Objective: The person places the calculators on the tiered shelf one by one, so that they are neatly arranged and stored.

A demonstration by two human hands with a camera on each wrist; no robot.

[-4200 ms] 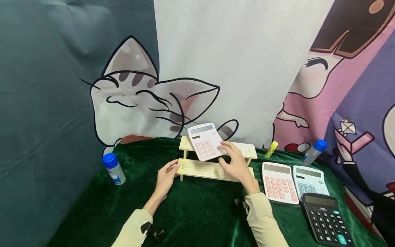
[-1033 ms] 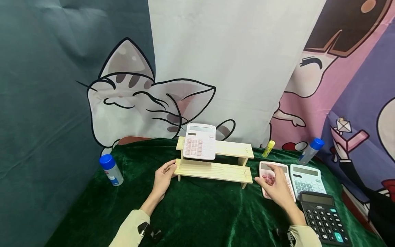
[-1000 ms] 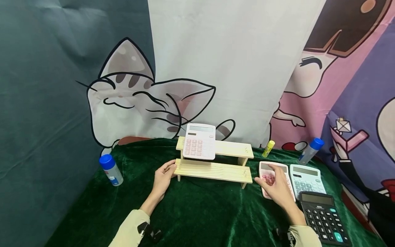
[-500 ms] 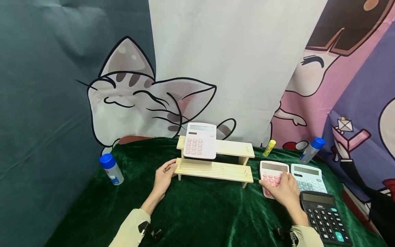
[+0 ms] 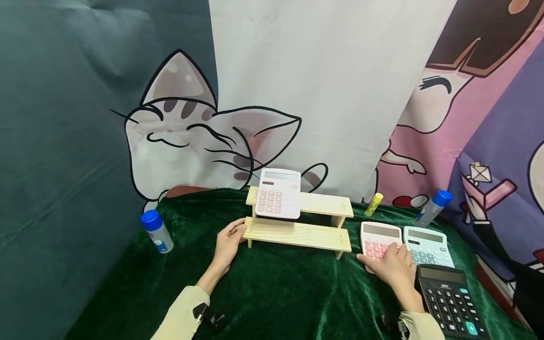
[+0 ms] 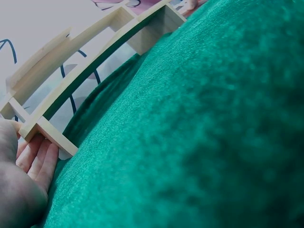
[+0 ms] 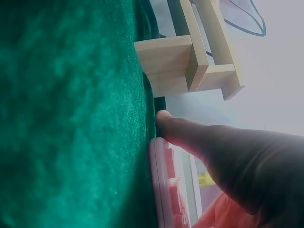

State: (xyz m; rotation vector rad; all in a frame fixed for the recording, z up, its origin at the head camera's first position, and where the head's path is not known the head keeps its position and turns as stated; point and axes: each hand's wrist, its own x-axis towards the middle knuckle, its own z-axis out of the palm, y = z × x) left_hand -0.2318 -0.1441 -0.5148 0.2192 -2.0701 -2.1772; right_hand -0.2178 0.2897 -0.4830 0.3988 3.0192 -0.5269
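My left hand (image 5: 227, 243) grips the left end of the wooden two-step stand (image 5: 297, 234), thumb on top and fingers underneath, as the left wrist view also shows. On the stand's upper step leans a white calculator with pale pink keys (image 5: 278, 194). My right hand (image 5: 393, 267) spans the lower part of a pink calculator (image 5: 380, 230) lying on the cloth. In the right wrist view the thumb (image 7: 183, 130) reaches down just outside that calculator's left edge. The fingers lie over its keys and right side, hiding part of it.
Right of the pink calculator lie a light blue calculator (image 5: 426, 241) and a black one (image 5: 450, 302). Behind them are a yellow glue stick (image 5: 374, 204) and a blue-capped bottle (image 5: 432, 208). Another blue-capped bottle (image 5: 157, 231) stands at the left. Green velvet cloth (image 5: 276, 293) covers the table.
My right hand has let go of the white calculator on the upper step, moved right and lowered over the pink one. That white calculator now sits straighter. My left hand keeps its grip.
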